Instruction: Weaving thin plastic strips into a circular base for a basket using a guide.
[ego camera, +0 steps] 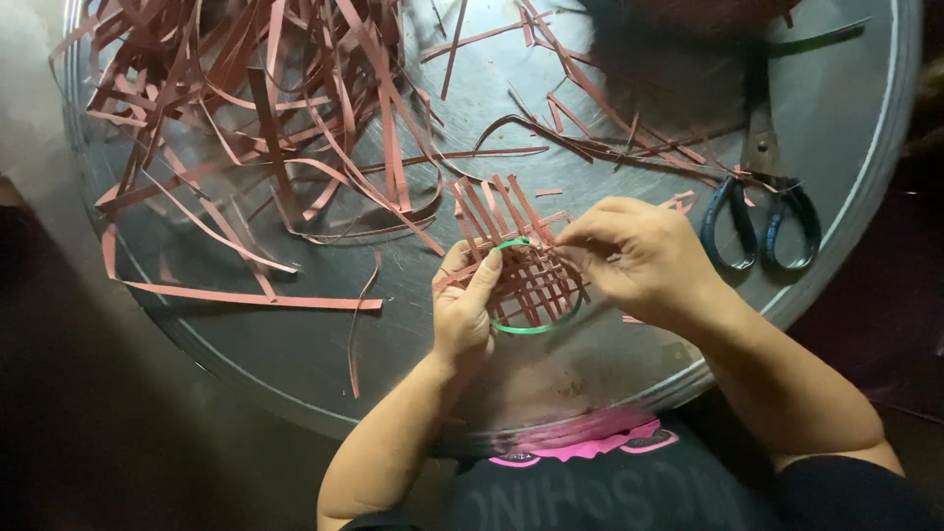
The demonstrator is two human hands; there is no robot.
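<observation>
I see the left hand [462, 310] closed on the near-left edge of a small woven mat [521, 270] of reddish-brown strips, with the thumb pressed flat along its rim and the fingers behind it, out of view. The right hand [634, 258] pinches the mat's right edge between thumb and fingertips; which strip end it has hold of I cannot tell.

The mat is held between both hands, just above the near part of a round metal tray [295, 364]. One green ring [531, 327] circles the mat; its near arc shows clearly below the weave and its upper arc passes under the left thumb tip. The weave has two sets of strips. One set runs with its long axis from the near edge up and slightly left, and its free ends [492, 202] point away from me, past the ring. The other set crosses it, running left to right with a slight tilt. I count roughly five loose ends at the far side; the exact number in each set is unclear.

A heap of loose strips [265, 128] of the same colour, too many to count, covers the tray's far-left half, well apart from the hands. One single strip [246, 295] lies left of the left hand. One pair of scissors [762, 206] with dark handles lies to the right, handles toward me, blades pointing away.
</observation>
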